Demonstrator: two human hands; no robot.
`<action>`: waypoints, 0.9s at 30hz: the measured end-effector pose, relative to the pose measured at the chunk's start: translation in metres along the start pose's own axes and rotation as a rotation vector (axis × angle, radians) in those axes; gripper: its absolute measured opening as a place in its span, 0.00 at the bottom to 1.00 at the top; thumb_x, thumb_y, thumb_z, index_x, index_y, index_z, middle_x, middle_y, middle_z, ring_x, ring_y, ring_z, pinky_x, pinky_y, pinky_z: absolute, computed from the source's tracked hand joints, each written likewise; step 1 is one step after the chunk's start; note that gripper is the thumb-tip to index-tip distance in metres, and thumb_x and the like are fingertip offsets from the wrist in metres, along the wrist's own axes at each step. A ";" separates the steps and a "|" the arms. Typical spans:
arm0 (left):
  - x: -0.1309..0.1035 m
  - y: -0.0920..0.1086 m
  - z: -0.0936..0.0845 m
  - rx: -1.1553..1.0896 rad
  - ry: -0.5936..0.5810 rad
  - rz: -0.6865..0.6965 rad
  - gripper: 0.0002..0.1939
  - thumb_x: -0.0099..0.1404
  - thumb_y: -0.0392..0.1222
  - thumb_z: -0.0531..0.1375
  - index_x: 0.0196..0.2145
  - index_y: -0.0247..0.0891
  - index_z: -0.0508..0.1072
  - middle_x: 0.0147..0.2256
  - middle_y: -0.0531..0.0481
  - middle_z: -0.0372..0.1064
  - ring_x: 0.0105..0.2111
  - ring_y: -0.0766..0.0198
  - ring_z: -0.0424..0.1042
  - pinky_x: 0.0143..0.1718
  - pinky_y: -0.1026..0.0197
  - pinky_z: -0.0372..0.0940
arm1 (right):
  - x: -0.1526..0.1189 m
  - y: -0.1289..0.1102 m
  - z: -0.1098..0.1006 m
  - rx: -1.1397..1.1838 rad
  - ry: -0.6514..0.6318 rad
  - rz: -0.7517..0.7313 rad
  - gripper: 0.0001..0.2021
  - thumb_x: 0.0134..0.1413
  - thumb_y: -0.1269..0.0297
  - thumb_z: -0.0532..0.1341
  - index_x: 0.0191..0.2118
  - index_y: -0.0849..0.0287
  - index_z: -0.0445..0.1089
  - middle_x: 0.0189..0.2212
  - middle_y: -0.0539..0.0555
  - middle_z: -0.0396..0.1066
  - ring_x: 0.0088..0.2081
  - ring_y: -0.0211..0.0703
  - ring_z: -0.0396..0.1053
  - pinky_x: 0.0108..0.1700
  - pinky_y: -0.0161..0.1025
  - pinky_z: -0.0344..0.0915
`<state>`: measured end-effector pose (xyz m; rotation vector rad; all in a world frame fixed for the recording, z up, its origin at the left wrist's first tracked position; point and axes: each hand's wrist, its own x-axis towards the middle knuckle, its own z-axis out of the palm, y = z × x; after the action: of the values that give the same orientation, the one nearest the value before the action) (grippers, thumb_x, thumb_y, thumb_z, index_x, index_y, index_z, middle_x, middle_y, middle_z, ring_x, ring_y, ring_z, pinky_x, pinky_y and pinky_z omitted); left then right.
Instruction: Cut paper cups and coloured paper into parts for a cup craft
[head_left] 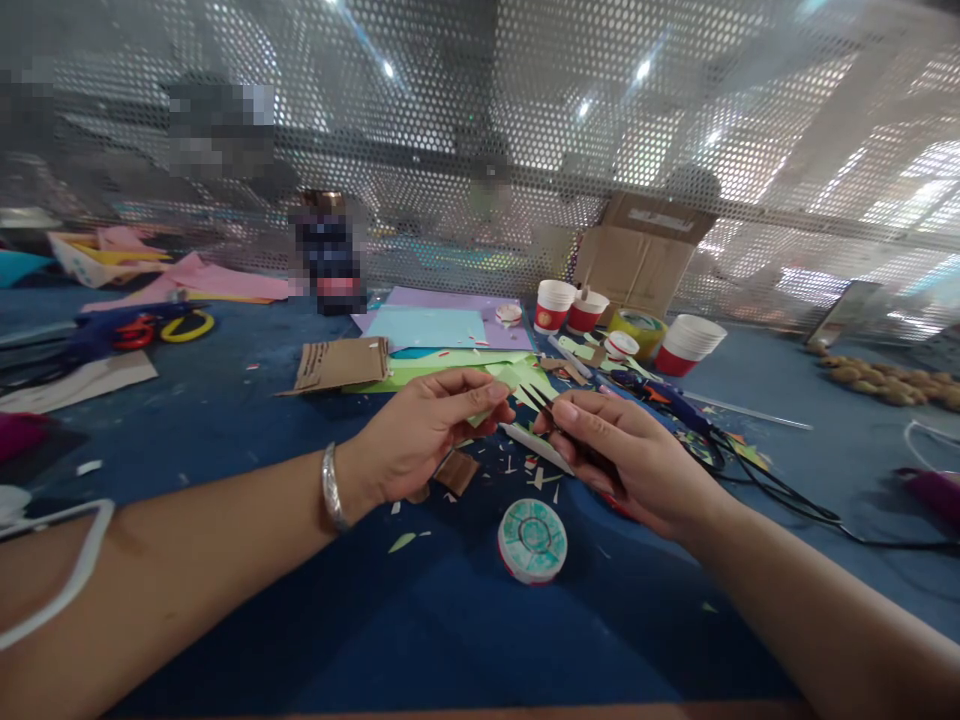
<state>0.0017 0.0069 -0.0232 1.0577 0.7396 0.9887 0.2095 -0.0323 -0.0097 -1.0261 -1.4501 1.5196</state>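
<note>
I see round green-white paper disc point(532, 540) on blue table point(360, 640), dark-bladed scissors point(546, 402) behind, flat brown cardboard point(342, 363) back-left, stacked red-white paper cups point(686, 345) back-right.

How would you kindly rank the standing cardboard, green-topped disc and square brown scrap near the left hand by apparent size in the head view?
1. Standing cardboard
2. Green-topped disc
3. Square brown scrap

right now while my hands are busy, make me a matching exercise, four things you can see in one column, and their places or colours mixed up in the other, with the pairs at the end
Things:
1. scissors
2. bracelet
3. round disc
4. light blue sheet

Places or colours:
a. lying over purple paper
b. patterned in teal green on top
c. in the right hand
d. silver

Right pairs: 1-c, 2-d, 3-b, 4-a
</note>
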 end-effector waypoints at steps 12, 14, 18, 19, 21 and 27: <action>-0.001 -0.001 0.003 0.184 -0.027 0.090 0.11 0.55 0.45 0.72 0.31 0.36 0.78 0.31 0.52 0.76 0.33 0.67 0.72 0.39 0.63 0.64 | -0.003 -0.005 0.001 0.086 -0.041 0.039 0.16 0.63 0.51 0.62 0.34 0.62 0.70 0.24 0.45 0.60 0.17 0.25 0.47 0.15 0.28 0.38; -0.002 -0.002 0.004 0.191 -0.035 0.091 0.11 0.54 0.45 0.73 0.31 0.36 0.79 0.31 0.52 0.76 0.32 0.68 0.72 0.38 0.64 0.64 | -0.003 -0.005 0.001 0.093 -0.049 0.049 0.17 0.63 0.51 0.62 0.34 0.62 0.69 0.24 0.46 0.61 0.17 0.24 0.47 0.15 0.28 0.37; -0.004 -0.001 0.007 0.243 -0.058 0.039 0.11 0.54 0.46 0.72 0.31 0.36 0.80 0.32 0.50 0.78 0.31 0.67 0.73 0.33 0.66 0.65 | -0.003 -0.004 0.002 0.110 -0.075 0.073 0.16 0.64 0.52 0.61 0.34 0.62 0.69 0.24 0.45 0.59 0.17 0.23 0.46 0.16 0.28 0.37; -0.005 -0.001 0.007 0.261 -0.058 0.019 0.11 0.55 0.46 0.72 0.31 0.36 0.80 0.31 0.49 0.78 0.29 0.67 0.72 0.29 0.67 0.64 | -0.003 -0.003 0.001 0.117 -0.082 0.077 0.16 0.64 0.52 0.61 0.34 0.62 0.69 0.24 0.45 0.59 0.17 0.23 0.46 0.16 0.28 0.37; -0.005 -0.003 0.007 0.291 -0.057 -0.006 0.12 0.56 0.47 0.71 0.32 0.37 0.80 0.29 0.51 0.76 0.22 0.70 0.69 0.20 0.68 0.59 | -0.002 -0.002 0.001 0.128 -0.094 0.079 0.16 0.64 0.52 0.61 0.33 0.61 0.68 0.24 0.45 0.58 0.17 0.24 0.46 0.17 0.28 0.37; -0.003 -0.009 0.003 0.354 -0.083 0.051 0.11 0.58 0.48 0.69 0.33 0.39 0.80 0.25 0.53 0.74 0.15 0.73 0.61 0.14 0.68 0.52 | -0.003 -0.001 0.001 0.132 -0.100 0.101 0.17 0.64 0.51 0.60 0.33 0.61 0.69 0.24 0.45 0.59 0.17 0.24 0.46 0.16 0.29 0.35</action>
<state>0.0062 0.0018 -0.0300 1.4219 0.8414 0.8689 0.2099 -0.0349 -0.0089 -0.9684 -1.3624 1.7370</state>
